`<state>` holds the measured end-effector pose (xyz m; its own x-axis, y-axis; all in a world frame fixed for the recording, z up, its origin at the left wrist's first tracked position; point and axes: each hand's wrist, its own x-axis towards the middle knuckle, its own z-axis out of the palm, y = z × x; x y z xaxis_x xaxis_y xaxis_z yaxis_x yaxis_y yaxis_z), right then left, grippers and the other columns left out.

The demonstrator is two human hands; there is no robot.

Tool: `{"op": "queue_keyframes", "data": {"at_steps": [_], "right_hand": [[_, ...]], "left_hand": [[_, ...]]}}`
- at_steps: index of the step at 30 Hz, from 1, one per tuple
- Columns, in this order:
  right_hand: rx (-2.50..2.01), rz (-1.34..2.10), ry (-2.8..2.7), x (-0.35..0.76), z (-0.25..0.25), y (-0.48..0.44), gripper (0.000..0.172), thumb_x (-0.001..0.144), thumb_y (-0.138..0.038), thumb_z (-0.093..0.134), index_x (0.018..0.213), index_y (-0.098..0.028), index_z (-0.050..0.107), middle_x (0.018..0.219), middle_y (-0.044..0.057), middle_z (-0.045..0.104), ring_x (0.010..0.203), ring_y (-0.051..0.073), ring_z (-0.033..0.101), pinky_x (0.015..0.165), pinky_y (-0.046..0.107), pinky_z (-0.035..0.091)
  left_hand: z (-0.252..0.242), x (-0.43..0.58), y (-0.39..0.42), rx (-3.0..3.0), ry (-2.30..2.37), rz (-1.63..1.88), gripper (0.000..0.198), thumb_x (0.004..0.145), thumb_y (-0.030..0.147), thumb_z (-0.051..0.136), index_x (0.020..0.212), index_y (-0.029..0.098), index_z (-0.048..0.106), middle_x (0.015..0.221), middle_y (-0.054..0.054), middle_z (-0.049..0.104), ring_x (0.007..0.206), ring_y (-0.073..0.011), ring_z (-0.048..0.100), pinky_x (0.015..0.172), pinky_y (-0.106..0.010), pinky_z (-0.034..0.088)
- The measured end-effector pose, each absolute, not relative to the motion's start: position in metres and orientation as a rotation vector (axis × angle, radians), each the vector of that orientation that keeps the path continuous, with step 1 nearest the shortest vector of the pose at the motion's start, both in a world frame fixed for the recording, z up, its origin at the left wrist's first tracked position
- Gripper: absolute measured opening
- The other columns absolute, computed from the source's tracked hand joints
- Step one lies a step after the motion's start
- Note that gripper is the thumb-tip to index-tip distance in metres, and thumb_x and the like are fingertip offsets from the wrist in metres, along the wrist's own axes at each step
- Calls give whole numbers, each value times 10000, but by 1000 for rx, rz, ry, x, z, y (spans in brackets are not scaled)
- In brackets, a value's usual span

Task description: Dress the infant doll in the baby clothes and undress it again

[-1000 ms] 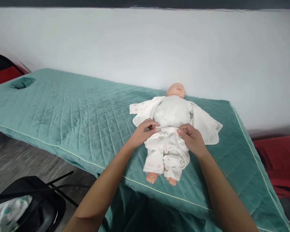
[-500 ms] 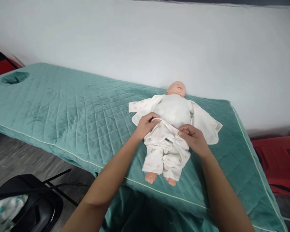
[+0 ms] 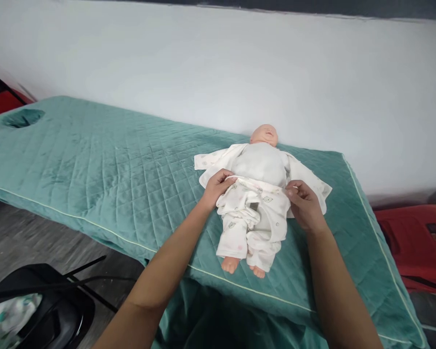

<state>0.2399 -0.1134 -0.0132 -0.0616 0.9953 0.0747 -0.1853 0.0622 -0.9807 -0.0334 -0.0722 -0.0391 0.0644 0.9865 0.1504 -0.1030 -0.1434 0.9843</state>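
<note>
White pants (image 3: 244,218) between left hand (image 3: 216,189) and right hand (image 3: 305,204), waistband (image 3: 259,184) pinched.

left grip (image 3: 222,187): pinching pants (image 3: 269,198), left waist | right grip (image 3: 302,199): pinching right waist | doll (image 3: 260,164): face-up on green bed (image 3: 112,160)

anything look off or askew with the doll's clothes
Yes: the patterned pants are bunched unevenly, and a dark gap below the waistband interrupts the cloth. The jacket also lies open, exposing the doll's torso.
</note>
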Motion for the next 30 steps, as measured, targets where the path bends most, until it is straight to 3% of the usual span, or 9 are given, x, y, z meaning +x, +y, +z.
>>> {"op": "queue_keyframes", "data": {"at_steps": [6,13,24,30], "right_hand": [[-963,1230,-1031,234,-19,-106,289,748,-419,821,876,-274,606,657,-55,439,593,128,416,602,265,368],[-996,1165,-1061,225,-27,-105,239,794,-392,784,868,-261,598,639,-66,394,578,115,368,581,249,334],[-1040,1293,-1032,233,-24,-107,258,741,-387,828,863,-241,653,666,-60,519,602,101,444,578,228,368],[-1340,1050,-1235,244,-20,-118,288,835,-500,723,799,-226,644,751,-10,649,714,147,578,690,278,462]], "left_hand": [[-38,-32,-72,1233,990,1273,348,788,493,756,851,170,642,758,27,581,711,-109,488,659,-237,369],[-40,-34,-71,1267,973,1163,365,810,517,732,893,174,642,762,31,563,696,-109,475,627,-238,347],[-41,-36,-70,1290,962,1154,363,806,513,743,902,176,648,739,33,539,664,-102,457,614,-237,328],[-39,-37,-71,1290,963,1152,378,802,527,740,892,174,640,757,28,540,680,-105,459,631,-240,335]]}}
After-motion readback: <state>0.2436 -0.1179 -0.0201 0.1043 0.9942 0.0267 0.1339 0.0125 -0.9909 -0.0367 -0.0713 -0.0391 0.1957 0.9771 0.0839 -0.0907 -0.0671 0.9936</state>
